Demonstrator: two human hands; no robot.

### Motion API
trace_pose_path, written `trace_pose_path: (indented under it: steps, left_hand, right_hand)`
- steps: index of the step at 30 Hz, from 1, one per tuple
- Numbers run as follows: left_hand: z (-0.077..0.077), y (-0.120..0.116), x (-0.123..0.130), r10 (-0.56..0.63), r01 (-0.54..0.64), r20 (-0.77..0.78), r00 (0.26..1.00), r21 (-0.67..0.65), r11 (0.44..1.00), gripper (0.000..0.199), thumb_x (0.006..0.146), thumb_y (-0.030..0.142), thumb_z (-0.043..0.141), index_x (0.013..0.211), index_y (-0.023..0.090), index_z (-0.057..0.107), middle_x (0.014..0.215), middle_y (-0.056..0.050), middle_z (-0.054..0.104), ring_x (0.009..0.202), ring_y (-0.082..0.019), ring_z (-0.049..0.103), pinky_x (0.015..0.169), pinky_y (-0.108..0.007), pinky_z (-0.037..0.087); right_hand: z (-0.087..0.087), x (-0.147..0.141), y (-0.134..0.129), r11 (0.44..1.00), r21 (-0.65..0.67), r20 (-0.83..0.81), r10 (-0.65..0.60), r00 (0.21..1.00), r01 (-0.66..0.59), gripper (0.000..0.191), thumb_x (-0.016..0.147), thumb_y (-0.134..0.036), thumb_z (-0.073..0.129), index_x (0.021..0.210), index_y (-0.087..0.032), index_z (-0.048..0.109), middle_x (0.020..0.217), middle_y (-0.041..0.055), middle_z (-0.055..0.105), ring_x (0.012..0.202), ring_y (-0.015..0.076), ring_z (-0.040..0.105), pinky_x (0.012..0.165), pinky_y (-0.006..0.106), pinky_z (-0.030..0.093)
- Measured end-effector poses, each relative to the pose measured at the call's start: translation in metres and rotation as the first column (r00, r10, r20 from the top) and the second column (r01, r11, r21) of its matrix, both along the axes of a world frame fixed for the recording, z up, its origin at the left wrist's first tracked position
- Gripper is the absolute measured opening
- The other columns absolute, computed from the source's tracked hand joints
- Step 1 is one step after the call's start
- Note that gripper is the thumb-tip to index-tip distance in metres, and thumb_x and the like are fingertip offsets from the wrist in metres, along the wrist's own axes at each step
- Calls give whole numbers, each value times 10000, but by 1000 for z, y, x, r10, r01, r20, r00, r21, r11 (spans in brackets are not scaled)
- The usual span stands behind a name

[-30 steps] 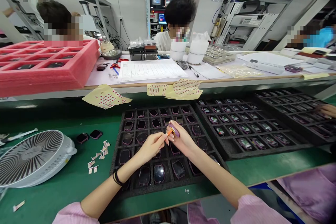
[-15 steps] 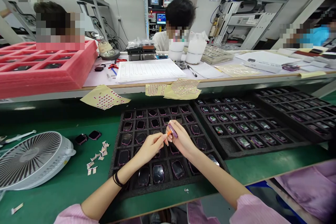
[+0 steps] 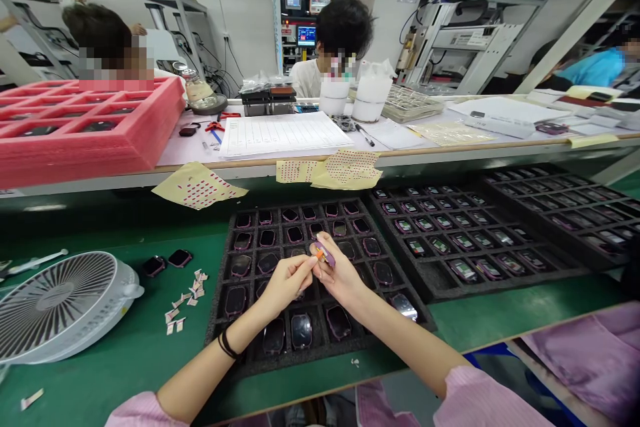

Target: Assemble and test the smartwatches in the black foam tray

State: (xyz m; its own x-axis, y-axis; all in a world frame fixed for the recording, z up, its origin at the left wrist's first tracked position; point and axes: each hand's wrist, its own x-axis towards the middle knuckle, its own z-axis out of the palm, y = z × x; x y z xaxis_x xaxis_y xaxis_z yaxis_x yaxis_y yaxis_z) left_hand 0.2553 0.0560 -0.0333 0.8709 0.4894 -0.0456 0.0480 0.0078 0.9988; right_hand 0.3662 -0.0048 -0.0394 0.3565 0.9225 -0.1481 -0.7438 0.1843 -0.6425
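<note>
My right hand [image 3: 340, 275] pinches a small purple smartwatch body [image 3: 326, 255] between thumb and fingers. My left hand [image 3: 287, 277] comes in from the left, its fingertips holding a tiny orange piece [image 3: 319, 254] against the watch's edge. The piece is too small to identify, and my fingers hide part of the watch. Both hands hover above a black foam tray [image 3: 320, 353] holding rows of pink-rimmed watch bodies [image 3: 301, 331]. The watch bodies directly beneath my hands are hidden.
To the right lie further black trays [image 3: 475, 240] of watch bodies. On the green mat at left are a white fan [image 3: 63, 300], two dark watches [image 3: 167, 260] and paper scraps [image 3: 187, 290]. A pink foam tray [image 3: 90, 127] and papers sit on the raised bench, with a seated co-worker [image 3: 340, 47] beyond.
My hands have drawn slightly closer together, and the purple watch sits a little lower and more tilted. The orange piece stays at its edge. The view has shifted only slightly.
</note>
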Motion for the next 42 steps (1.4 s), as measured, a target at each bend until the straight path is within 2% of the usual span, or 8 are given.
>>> trace_pose_path:
  steps: [7,14,17,22,26,33,38,42]
  left_hand:
    - [5,8,-3,91,-97,-56,994,-111,989,473,727,635,544,673,167,498,403,119,271,323,-22,150,318,-163,124]
    - [3,20,-12,154,-166,-107,982,-117,979,411,716,587,542,659,190,451,436,112,263,344,-37,143,341,-179,119]
    - [7,41,-41,285,-260,-177,942,152,954,394,756,574,467,649,196,438,466,84,296,384,-66,235,392,-194,190]
    - [6,81,-108,547,-74,-426,721,738,671,343,835,490,367,675,202,461,544,6,476,508,-152,459,495,-232,265]
    - [-10,96,-142,615,111,-631,472,735,669,307,866,400,310,772,201,524,621,-46,599,507,-199,551,469,-245,274]
    - [-9,93,-146,632,113,-672,386,715,690,427,883,512,286,925,170,538,700,-89,663,567,-249,617,499,-265,340]
    - [8,76,-114,593,-22,-507,625,748,663,379,877,530,322,880,205,517,650,-33,607,613,-219,581,537,-253,323]
    - [3,56,-80,311,-115,-342,887,489,865,350,850,526,379,843,201,508,539,52,451,492,-125,433,498,-213,293]
  right_hand:
    - [-4,-2,3,999,-40,64,8,998,-6,211,747,-309,638,806,-213,459,514,-94,453,334,25,235,319,145,202]
    - [-13,8,4,998,-29,481,-40,876,62,206,790,-364,567,934,-248,477,739,-49,490,479,73,413,387,183,310]
    - [-27,39,8,971,-16,714,-155,682,238,207,810,-388,540,943,-251,460,767,-45,477,509,87,428,450,217,364]
    - [-51,69,11,963,-127,964,63,259,239,129,815,-295,531,915,-217,507,801,-1,560,745,164,547,660,292,430]
    - [-54,66,10,951,-259,965,261,10,167,68,809,-194,559,876,-198,557,749,-1,557,746,174,546,735,327,437]
    - [-46,47,18,973,-131,855,207,-476,188,179,844,-285,598,987,-179,607,987,105,538,944,251,501,825,400,425]
    - [-49,35,35,970,-195,878,238,-416,143,184,796,-340,660,834,-180,580,895,91,549,909,257,505,805,395,423]
    - [-50,34,38,985,-169,984,166,-68,-33,222,749,-293,690,825,-209,499,787,-3,563,783,185,528,728,319,416]
